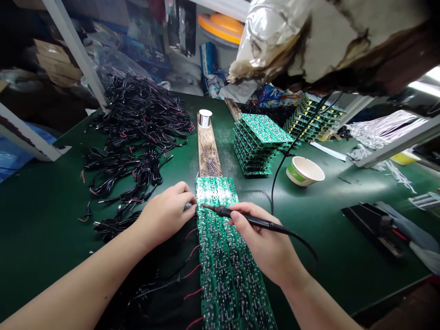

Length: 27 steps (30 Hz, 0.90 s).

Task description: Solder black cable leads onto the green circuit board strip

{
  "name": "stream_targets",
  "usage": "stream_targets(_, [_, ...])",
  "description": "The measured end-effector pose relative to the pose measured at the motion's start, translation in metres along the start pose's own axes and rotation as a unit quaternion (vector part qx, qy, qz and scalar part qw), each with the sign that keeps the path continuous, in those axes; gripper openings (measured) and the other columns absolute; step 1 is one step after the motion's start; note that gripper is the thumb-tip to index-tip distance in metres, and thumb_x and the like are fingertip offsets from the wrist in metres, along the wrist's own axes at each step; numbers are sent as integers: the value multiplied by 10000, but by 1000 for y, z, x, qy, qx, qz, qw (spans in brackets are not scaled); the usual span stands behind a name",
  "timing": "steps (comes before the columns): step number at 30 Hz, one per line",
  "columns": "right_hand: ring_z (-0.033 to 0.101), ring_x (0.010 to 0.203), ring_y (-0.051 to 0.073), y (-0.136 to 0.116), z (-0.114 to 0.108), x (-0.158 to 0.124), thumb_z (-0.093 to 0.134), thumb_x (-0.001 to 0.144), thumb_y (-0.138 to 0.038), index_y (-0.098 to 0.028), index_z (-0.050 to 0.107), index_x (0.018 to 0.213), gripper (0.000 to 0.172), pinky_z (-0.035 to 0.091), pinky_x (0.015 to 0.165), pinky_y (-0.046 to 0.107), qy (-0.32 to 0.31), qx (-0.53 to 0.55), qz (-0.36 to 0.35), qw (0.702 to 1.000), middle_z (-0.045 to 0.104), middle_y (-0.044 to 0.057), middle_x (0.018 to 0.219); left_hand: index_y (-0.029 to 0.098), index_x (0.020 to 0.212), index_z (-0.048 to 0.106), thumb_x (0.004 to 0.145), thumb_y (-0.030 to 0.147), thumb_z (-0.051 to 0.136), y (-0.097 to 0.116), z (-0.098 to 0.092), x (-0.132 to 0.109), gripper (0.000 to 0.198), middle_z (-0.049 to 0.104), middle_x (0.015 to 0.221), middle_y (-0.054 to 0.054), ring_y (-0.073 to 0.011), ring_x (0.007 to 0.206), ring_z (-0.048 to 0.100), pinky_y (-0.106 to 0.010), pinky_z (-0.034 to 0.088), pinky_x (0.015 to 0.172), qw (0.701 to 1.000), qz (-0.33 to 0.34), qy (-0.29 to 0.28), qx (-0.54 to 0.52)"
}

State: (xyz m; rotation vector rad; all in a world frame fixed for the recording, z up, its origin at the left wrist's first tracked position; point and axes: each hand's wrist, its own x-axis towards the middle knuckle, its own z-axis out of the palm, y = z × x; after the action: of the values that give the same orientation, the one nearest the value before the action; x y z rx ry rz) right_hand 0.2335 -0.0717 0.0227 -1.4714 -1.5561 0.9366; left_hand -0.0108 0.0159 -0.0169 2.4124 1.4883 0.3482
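A long green circuit board panel (pixel 220 256) runs away from me along the bench, dotted with solder joints. Several short red wires (pixel 193 270) meet its left edge, leading from dark cables. In my right hand (pixel 261 243) is a soldering iron (pixel 247 218), held like a pen, its tip touching or just above the panel's left edge. My left hand (pixel 172 213) is pinched closed at that same edge, close to the tip, on what looks like a thin wire mostly hidden by the fingers. Beyond the panel, a solder spool (pixel 205 118) stands on a stained wooden strip (pixel 206 146).
Black cables (pixel 137 110) are heaped at the left. To the right stand a stack of green circuit boards (pixel 263 130) and a paper bowl (pixel 305 171). The iron's cord (pixel 275 176) hangs in front of them. A wrapped, stained object (pixel 309 41) overhangs the upper right.
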Motion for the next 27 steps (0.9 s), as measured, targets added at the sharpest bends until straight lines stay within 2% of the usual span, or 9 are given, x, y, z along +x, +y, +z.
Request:
stream_targets(7, [693,751,174,2,2,2,647,1053,-470,-263,786,1109,256,565,648,298,26,9,6,1000,790,18,886,225,1014,766,1044,362,478,0,5,-2,321,649,1099,-67,-215,936,658,-353,482,783,1000,16,8,26])
stream_targets(15, [691,762,171,0,5,5,651,1047,-458,-249,782,1071,248,569,681,303,18,22,11,1000,779,15,879,232,986,758,1024,348,487,-1,5,-1,297,666,1096,-66,-214,933,665,-344,491,766,999,22,5,24])
stream_targets(23, [679,776,180,-4,2,5,631,1061,-459,-267,779,1100,246,542,676,316,-23,-14,-3,1000,765,14,890,230,1003,756,1037,360,477,1,5,-2,310,677,1110,-65,-214,934,671,-348,497,786,999,24,8,32])
stream_targets(27, [697,789,177,-4,1,5,636,1062,-453,-275,778,1113,233,548,696,314,-4,-18,-16,1000,779,8,901,228,1008,754,1043,366,470,0,5,-2,319,673,1114,-65,-212,921,670,-350,494,774,999,21,5,41])
